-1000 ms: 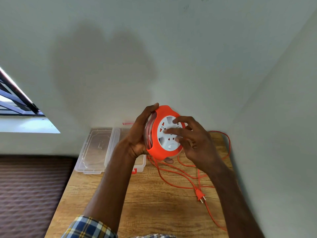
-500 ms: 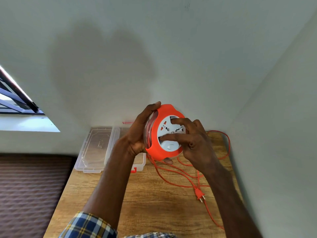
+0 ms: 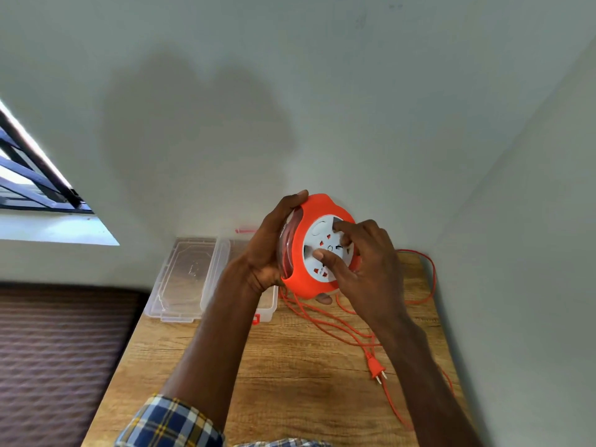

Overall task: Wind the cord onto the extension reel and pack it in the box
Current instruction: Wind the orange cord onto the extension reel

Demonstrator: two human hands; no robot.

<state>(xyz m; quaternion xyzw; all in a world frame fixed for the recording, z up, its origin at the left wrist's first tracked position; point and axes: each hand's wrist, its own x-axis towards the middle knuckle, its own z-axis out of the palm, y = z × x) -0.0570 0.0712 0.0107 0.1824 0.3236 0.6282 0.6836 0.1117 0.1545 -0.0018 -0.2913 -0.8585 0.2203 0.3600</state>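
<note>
The left hand (image 3: 266, 250) is holding the orange reel (image 3: 317, 250) up in the air above the bench (image 3: 290, 366), with its grip wrapped around the back and edge of the reel, thumb on top and a fingertip peeking out under the bottom. The right hand (image 3: 364, 262) is sitting on the white round face of the reel, just to the right of the left grip, with its fingers (image 3: 325, 259) pressing on the sockets; it is touching, not closed around anything. The orange cord (image 3: 325, 321) is hanging down from under the reel and lying in loose loops on the bench below and to the right of both hands. The plug (image 3: 375, 369) at its end is lying flat on the bench, below the right hand and apart from it. The clear box (image 3: 269, 300) is sitting on the bench behind the left wrist, and its clear lid (image 3: 187, 279) is lying just to the left of it.
</note>
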